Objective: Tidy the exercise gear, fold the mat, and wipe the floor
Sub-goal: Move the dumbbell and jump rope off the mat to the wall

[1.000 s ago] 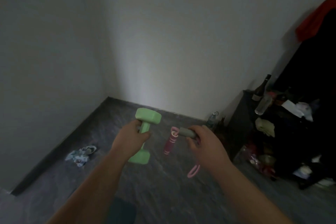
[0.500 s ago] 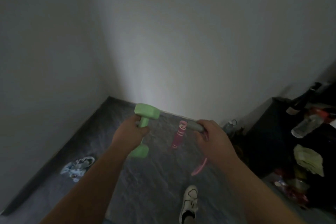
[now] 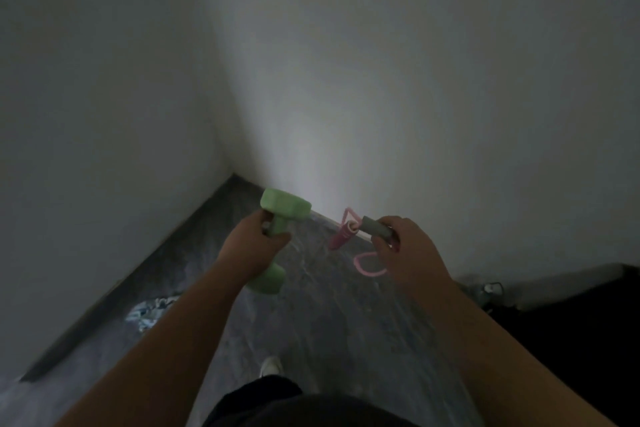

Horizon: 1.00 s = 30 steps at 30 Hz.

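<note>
Green dumbbell (image 3: 277,218) held off the floor, gripped at its bar, tilted, hex head up toward the corner, lower head (image 3: 266,282) near the wrist. Skipping rope (image 3: 375,229) held up by its grey handle, pink handle (image 3: 341,236) dangling just beside, pink cord loop (image 3: 367,265) hanging below

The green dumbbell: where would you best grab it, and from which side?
Around the narrow bar between the two wide heads of the green dumbbell, coming in from the side. The left hand grips it there now; the heads probably stop the fist sliding off.
</note>
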{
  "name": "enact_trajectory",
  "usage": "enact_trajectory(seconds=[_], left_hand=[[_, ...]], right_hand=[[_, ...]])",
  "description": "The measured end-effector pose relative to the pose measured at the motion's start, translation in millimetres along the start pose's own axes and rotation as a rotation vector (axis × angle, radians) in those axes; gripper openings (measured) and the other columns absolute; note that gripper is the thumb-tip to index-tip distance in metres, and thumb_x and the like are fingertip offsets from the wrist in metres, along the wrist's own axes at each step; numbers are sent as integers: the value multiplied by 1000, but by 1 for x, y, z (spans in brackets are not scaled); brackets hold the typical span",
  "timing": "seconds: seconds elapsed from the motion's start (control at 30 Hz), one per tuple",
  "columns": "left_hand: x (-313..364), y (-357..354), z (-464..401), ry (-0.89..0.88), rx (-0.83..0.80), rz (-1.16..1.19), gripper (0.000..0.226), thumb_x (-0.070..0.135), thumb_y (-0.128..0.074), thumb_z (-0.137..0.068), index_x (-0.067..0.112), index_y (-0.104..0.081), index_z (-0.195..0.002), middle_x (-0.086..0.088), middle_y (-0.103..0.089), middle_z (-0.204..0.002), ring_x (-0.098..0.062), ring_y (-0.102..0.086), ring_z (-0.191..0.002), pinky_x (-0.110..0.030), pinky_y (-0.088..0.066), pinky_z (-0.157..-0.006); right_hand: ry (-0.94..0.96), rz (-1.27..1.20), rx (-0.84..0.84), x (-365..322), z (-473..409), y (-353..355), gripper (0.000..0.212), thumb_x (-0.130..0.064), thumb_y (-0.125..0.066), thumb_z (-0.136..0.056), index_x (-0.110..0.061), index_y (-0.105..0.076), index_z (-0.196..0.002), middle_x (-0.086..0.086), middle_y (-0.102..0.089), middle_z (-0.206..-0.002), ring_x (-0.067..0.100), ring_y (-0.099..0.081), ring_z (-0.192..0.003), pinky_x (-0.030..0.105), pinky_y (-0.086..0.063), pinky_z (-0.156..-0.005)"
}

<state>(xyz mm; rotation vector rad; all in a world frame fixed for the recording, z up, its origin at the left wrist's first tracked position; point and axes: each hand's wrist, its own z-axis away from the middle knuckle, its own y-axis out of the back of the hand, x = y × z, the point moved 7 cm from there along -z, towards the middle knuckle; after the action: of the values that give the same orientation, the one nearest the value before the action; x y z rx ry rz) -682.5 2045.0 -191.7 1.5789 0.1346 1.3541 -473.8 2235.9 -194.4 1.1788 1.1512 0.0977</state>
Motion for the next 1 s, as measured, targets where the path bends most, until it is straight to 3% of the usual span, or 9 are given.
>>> enact_trajectory(seconds=[0.2,0.33,0.47,0.67,0.8,0.9,1.0], left_hand=[[-14,-33,-115,10,-120,0,32,30,-70,-83,19,-63,-112,-1,-65,-94,-23,-65,-90,-28,-40,-73],[-31,-52,-206,32,-208,38,34,27,-71,-84,17,-61,-116,-2,-63,-96,-21,-61,-86,-27,-39,-74],[-58,-67,-303,77,-306,27,39,27,-70,-84,16,-59,-120,-6,-65,-101,-27,-65,-90,-30,-43,-76],[-88,-99,-419,96,-432,-12,28,23,-67,-82,18,-58,-108,-6,-66,-88,-20,-64,-75,-28,-41,-67],[-125,-146,-469,210,-482,25,30,22,-67,-82,14,-60,-110,-9,-69,-83,-18,-68,-63,-24,-46,-57],[-166,-196,-493,272,-505,69,35,28,-65,-72,12,-62,-103,-11,-70,-79,-23,-70,-65,-38,-58,-67],[-215,-259,-513,339,-508,71,27,24,-66,-77,14,-59,-101,-11,-68,-80,-27,-69,-72,-42,-58,-73]], right_hand=[[-76,8,-6,29,-84,-32,13,-26,-63,-92,-25,-60,-105,-8,-52,-87,10,-48,-75,27,-36,-67],[-185,32,-1,46,-149,-70,15,-25,-62,-92,-24,-62,-107,-4,-56,-92,15,-54,-80,34,-46,-73],[-330,24,-15,58,-215,-112,15,-22,-62,-92,-22,-62,-107,-4,-54,-92,11,-51,-75,27,-38,-67],[-444,25,-6,82,-291,-174,23,-20,-66,-90,-14,-65,-112,-3,-52,-93,14,-47,-82,26,-31,-72],[-477,18,-33,116,-328,-216,22,-18,-65,-91,-9,-65,-111,0,-55,-94,15,-48,-85,27,-35,-76],[-506,25,-49,158,-347,-258,16,-21,-64,-91,-15,-64,-105,1,-58,-89,21,-56,-81,32,-44,-73],[-464,41,-113,214,-366,-316,7,-28,-61,-92,-26,-61,-99,-8,-58,-81,13,-58,-71,32,-47,-66]])
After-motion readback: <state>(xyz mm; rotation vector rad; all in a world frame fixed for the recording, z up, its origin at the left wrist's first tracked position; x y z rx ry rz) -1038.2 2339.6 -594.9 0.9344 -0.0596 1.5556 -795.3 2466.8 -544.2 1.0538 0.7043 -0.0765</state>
